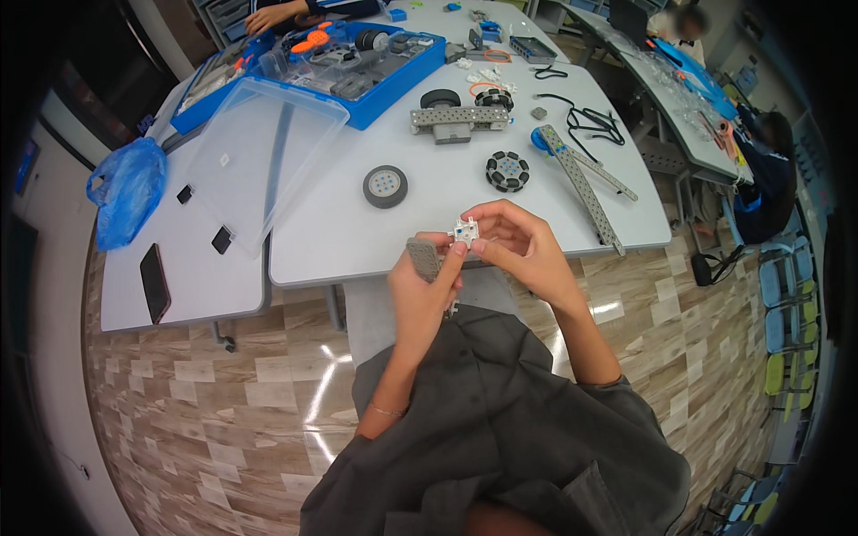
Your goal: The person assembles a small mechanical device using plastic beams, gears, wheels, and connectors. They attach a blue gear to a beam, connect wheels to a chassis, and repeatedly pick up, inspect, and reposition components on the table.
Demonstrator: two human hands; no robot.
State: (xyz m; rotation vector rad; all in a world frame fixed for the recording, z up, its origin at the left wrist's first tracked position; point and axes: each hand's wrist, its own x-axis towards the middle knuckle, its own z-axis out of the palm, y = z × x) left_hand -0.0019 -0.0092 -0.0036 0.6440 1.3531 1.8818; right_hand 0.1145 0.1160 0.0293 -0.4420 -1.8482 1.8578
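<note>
My left hand (422, 290) is closed around a grey building-kit piece (424, 257) whose flat end sticks out beside the thumb. My right hand (523, 246) pinches a small white connector block (465, 231) with a blue spot on it. The left thumb and fingers also touch this block, so both hands meet at it, just off the table's near edge. Beyond them on the table lie a grey-hubbed wheel (385, 186) with a black tyre and a black roller wheel (508, 171). Part of the grey piece is hidden by the left palm.
Farther back are a beam assembly with wheels (458, 119), hinged grey beams (581, 183), black cables (594, 124) and a blue parts tray (393, 103). A clear lid (255, 152), a phone (155, 284) and a blue bag (130, 192) lie left. Another person's hand (273, 18) reaches in behind the tray.
</note>
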